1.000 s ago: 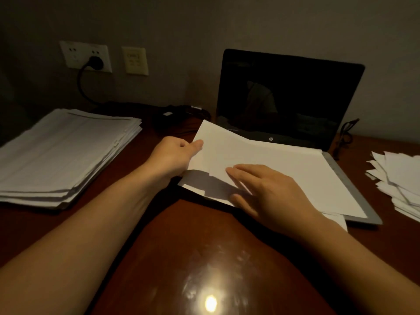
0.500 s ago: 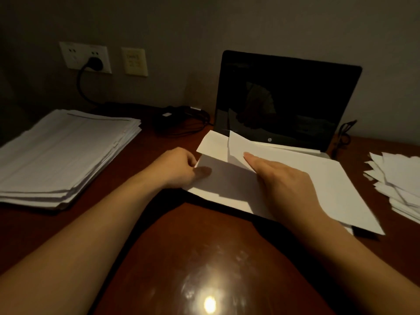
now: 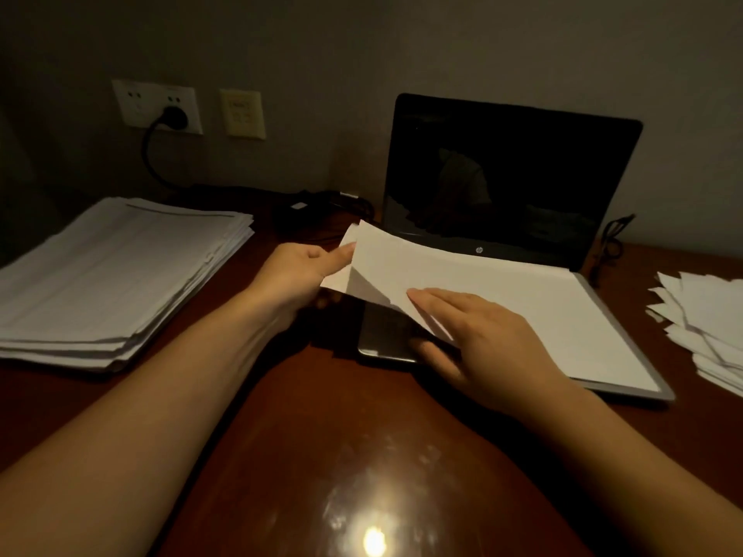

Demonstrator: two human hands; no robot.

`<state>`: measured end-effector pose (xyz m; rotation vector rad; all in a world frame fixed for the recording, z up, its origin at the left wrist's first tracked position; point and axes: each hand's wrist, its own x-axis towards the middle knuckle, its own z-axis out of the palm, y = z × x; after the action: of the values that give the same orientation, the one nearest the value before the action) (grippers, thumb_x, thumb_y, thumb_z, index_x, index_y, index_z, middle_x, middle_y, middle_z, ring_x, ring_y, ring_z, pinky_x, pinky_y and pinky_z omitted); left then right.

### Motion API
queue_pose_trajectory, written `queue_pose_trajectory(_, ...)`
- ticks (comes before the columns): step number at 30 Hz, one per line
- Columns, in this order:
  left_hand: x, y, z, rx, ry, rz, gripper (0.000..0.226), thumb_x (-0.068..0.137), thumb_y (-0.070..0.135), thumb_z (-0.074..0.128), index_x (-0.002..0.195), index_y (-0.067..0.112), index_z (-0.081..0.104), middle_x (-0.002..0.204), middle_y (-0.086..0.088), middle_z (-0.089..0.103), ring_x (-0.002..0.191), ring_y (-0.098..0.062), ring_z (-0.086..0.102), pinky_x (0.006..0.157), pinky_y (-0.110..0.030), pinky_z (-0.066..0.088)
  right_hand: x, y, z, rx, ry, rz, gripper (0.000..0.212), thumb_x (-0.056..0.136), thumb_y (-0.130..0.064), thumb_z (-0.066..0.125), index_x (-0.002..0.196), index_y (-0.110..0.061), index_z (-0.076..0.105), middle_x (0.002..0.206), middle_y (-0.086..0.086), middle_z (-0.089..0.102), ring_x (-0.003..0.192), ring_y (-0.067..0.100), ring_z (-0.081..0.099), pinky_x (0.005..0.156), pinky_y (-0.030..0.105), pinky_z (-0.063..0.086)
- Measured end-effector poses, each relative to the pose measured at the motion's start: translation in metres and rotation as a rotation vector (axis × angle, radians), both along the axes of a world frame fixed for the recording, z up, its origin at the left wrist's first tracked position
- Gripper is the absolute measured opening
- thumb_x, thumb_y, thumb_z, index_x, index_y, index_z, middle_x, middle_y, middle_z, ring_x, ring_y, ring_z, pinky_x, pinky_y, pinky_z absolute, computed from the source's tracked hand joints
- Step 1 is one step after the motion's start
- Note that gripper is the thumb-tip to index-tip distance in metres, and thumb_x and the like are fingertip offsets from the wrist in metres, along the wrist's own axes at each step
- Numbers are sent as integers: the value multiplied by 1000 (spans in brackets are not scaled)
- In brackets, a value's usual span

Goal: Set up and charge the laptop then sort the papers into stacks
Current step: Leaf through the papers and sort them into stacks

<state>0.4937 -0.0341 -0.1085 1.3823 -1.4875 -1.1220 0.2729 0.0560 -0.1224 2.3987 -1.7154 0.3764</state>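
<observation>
An open laptop (image 3: 510, 174) with a dark screen stands at the back centre of the wooden desk (image 3: 321, 456). White sheets (image 3: 522, 299) lie across its keyboard. My left hand (image 3: 299, 273) pinches the left corner of a lower sheet (image 3: 337, 277). My right hand (image 3: 478, 339) holds the lifted front-left edge of the top sheet, thumb beneath it, baring a dark corner of the laptop base (image 3: 386, 335). A tall paper stack (image 3: 116, 275) lies at the left. Loose papers (image 3: 707, 327) lie at the right edge.
A black plug (image 3: 175, 116) sits in the wall socket, its cable running down to a dark charger brick (image 3: 299, 213) behind the left hand. A second wall plate (image 3: 242, 113) is beside the socket. Cables (image 3: 615, 235) hang at the laptop's right. A light reflects on the desk front.
The sheets slid back up onto the laptop keyboard. My right hand moved toward me and lifted the top sheet's front-left edge, uncovering the laptop's corner. My left hand shifted slightly away, still pinching a corner.
</observation>
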Motion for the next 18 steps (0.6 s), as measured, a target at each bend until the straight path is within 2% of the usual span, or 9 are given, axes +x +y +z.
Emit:
queue_pose_trajectory(4,-4,0,4,-29,167,-52,42,98,49,59,90,10,72,74,-6,67,64,-18,59,53,-28,41,1,2,3,-34,-85,-25,47,102,-29,48,149,-32,40,146,-5,52,128,22,53,101,37,47)
queue_pose_trajectory(7,-7,2,7,-30,289,-137,36,103,43,50,99,16,73,77,-9,65,64,-20,57,57,-32,38,-7,2,4,-26,-233,-66,43,102,-22,46,144,-33,47,132,-3,63,116,24,61,96,37,51)
queue_pose_trajectory(8,-7,3,7,-13,337,-163,33,104,39,49,100,17,72,77,-8,66,64,-20,57,58,-32,38,-10,1,5,-38,-318,-76,42,101,-19,47,140,-34,51,125,-4,67,108,22,63,91,32,53)
queue_pose_trajectory(10,-10,6,10,27,450,-209,27,106,30,46,101,16,69,77,-4,66,63,-17,59,58,-30,39,-15,1,11,-54,-529,-91,38,100,-13,47,129,-34,59,107,-11,67,88,9,61,73,9,45)
queue_pose_trajectory(12,-13,9,11,31,452,-223,23,107,22,45,102,13,66,83,-4,67,66,-16,63,59,-29,46,-16,1,18,-34,-681,-115,31,102,-13,46,117,-33,63,97,-13,63,79,-2,53,63,2,39)
queue_pose_trajectory(15,-15,4,3,-49,268,-159,15,102,20,56,114,18,65,106,-3,68,92,-19,69,77,-32,55,-17,3,24,50,-890,-123,22,102,-20,49,95,-34,63,89,-15,65,81,-2,57,66,8,41)
queue_pose_trajectory(16,-15,3,0,-66,218,-144,25,99,25,63,123,21,63,117,-1,66,105,-19,68,85,-33,56,-17,4,27,99,-1002,-129,18,101,-24,51,92,-33,65,86,-13,66,84,1,60,70,15,43)
queue_pose_trajectory(18,-15,0,-4,-81,223,-117,61,86,38,76,142,29,51,134,5,59,120,-15,61,100,-37,51,-18,6,33,224,-1280,-125,13,99,-28,55,95,-28,67,83,-6,72,85,15,66,72,28,51)
